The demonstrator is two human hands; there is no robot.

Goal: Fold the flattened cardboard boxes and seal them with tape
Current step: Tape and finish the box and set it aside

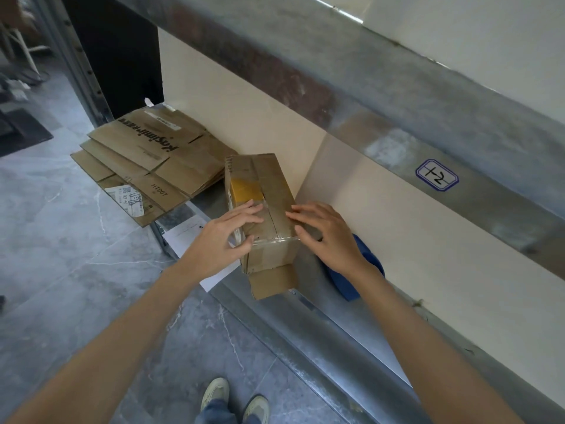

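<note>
my left hand [227, 229], right hand [324, 232]: fingers spread flat on box [260, 191] top | long axis runs away from me | tape probably clear

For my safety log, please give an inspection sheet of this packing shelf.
Surface: metal shelf, grey, worn.
Job's things: taped cardboard box, near flap open; stack of flattened boxes to its left.
Clutter: white paper sheet beside box; blue object behind right wrist.
Grippers: left hand and right hand press flat on box top.
Cables: nothing seen.
Surroundings: grey tiled floor, label on upper beam.
</note>
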